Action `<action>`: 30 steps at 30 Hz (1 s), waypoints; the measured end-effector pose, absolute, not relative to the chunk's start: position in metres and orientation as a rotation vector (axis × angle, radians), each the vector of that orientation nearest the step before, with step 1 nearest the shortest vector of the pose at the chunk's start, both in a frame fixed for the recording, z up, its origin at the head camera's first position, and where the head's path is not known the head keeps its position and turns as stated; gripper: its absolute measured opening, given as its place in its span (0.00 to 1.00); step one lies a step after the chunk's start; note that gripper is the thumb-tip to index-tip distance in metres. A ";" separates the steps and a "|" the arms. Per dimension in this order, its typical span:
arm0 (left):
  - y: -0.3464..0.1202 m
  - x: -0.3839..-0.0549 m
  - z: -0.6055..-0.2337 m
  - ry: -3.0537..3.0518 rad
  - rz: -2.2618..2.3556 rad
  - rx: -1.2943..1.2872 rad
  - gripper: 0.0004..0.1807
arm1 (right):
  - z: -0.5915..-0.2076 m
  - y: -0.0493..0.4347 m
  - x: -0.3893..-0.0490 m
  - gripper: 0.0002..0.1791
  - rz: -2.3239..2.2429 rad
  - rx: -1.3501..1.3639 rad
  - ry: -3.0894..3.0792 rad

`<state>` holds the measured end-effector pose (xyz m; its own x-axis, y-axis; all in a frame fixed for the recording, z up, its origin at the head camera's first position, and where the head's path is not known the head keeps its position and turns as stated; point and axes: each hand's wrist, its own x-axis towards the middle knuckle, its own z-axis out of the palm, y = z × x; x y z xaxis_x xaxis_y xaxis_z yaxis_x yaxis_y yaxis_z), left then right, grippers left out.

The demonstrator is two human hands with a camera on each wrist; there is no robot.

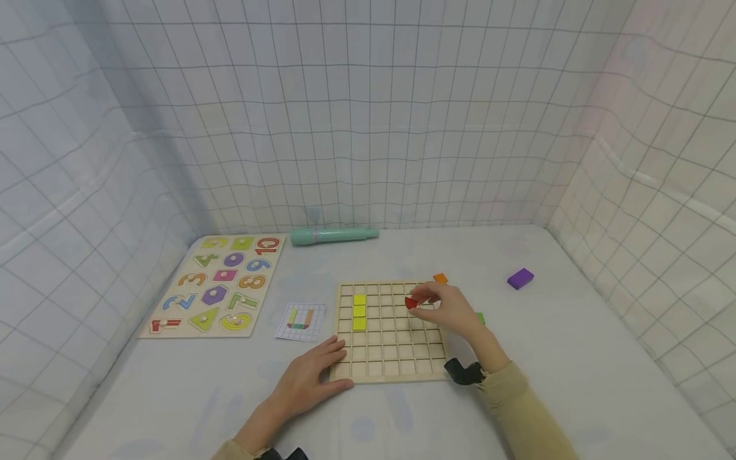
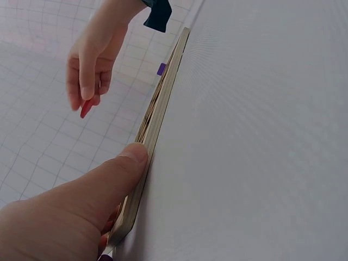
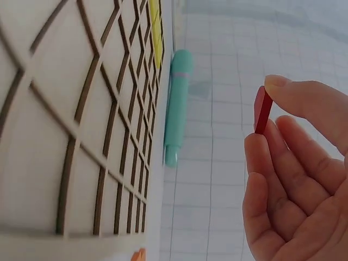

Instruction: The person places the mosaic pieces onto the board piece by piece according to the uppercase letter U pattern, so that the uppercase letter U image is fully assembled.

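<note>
A wooden grid board [image 1: 391, 379] lies in front of me, with three yellow square tiles [image 1: 359, 311] in one column on its left side. Above its upper right cells, my right hand [image 1: 451, 310] pinches a small, thin red tile [image 3: 263, 110] between thumb and fingertips. The tile is raised off the board in the left wrist view. My left hand [image 1: 307, 377] rests at the board's front left corner, fingers stretched along the left side. Its thumb [image 2: 132, 155] presses on the front edge. The other left fingers are mostly hidden behind the board in the left wrist view.
Left of the board lies a card [image 1: 301, 322] with a coloured U-shaped pattern. Farther left is a number-and-shape peg puzzle [image 1: 213, 287]. A teal tube [image 1: 333, 236] lies at the back. Orange [image 1: 440, 278], green [image 1: 480, 317] and purple [image 1: 520, 278] pieces sit to the right.
</note>
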<state>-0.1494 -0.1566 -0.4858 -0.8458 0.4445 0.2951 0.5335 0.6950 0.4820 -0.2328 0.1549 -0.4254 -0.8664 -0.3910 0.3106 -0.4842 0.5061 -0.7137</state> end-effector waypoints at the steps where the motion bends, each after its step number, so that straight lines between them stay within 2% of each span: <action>1: -0.157 -0.150 -0.486 -2.747 -0.854 -0.799 0.33 | -0.425 0.149 -0.233 0.17 1.297 0.776 -2.634; 15: -0.156 -0.150 -0.486 -2.758 -0.851 -0.799 0.34 | -0.430 0.075 -0.231 0.17 1.273 0.813 -2.744; 30: -0.155 -0.149 -0.484 -2.754 -0.829 -0.805 0.33 | -0.450 0.062 -0.230 0.14 1.267 0.847 -2.916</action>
